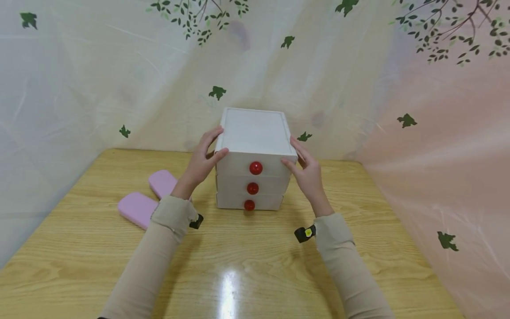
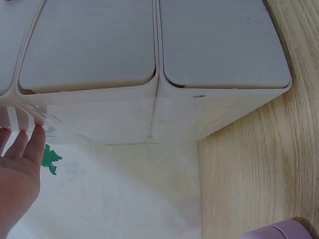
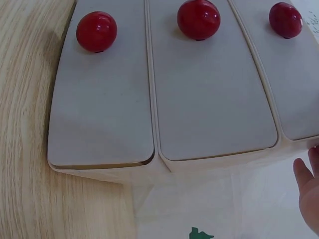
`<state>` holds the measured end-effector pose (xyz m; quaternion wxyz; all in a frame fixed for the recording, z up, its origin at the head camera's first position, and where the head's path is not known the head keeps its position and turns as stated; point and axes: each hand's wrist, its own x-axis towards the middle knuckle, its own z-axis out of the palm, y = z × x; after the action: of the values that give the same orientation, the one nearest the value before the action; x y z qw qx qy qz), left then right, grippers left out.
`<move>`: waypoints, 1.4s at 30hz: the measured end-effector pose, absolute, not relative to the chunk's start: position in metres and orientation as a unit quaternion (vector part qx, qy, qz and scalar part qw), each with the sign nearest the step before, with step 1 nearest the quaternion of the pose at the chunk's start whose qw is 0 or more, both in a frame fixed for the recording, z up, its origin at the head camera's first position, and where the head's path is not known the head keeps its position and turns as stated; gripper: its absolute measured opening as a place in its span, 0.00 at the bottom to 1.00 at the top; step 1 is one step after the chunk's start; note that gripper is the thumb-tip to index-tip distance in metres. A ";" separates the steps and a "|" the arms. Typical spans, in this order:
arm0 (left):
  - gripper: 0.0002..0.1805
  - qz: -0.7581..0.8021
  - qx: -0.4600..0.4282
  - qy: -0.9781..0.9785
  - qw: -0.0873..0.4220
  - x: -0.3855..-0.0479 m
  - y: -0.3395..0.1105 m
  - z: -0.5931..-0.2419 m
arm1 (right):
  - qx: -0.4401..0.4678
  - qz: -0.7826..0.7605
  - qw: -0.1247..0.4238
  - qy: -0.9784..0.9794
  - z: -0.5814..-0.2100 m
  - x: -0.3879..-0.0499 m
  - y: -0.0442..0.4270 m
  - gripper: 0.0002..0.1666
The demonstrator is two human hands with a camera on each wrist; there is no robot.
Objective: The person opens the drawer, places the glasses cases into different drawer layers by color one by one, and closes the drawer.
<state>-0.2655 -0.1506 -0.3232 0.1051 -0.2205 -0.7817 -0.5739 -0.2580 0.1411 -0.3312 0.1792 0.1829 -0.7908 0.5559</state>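
Note:
A white three-drawer box (image 1: 256, 133) with round red knobs stands toward the back of the wooden table, its drawers closed. In the head view my left hand (image 1: 201, 159) is at the box's upper left, with the thumb by the front top edge and the fingers along the side. The left wrist view shows that hand's (image 2: 22, 169) fingertips touching the side wall. My right hand (image 1: 308, 173) is at the upper right front corner, thumb near the front face and fingers against the side. In the right wrist view, only part of this hand (image 3: 309, 191) shows.
Two pink rounded objects (image 1: 137, 209) lie on the wooden table (image 1: 255, 266), left of the box and partly behind the left arm. A pale curtain (image 1: 259, 66) with green leaf prints hangs behind, and a pinkish one (image 1: 450, 168) borders the right.

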 end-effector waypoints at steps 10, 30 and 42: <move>0.34 -0.570 -0.224 -0.782 0.114 -0.270 -0.150 -0.329 | 0.163 0.574 0.168 -0.785 -0.328 -0.256 0.138 0.32; 0.35 -0.612 -0.185 -0.761 0.110 -0.259 -0.143 -0.325 | 0.150 0.572 0.150 -0.792 -0.308 -0.241 0.132 0.32; 0.32 -0.622 -0.174 -0.755 0.114 -0.239 -0.147 -0.324 | 0.149 0.590 0.153 -0.779 -0.308 -0.239 0.130 0.32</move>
<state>-0.2393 -0.1474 -0.3237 0.1137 -0.1740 -0.7551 -0.6218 -0.2388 0.1304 -0.3080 0.1532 0.1490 -0.7789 0.5896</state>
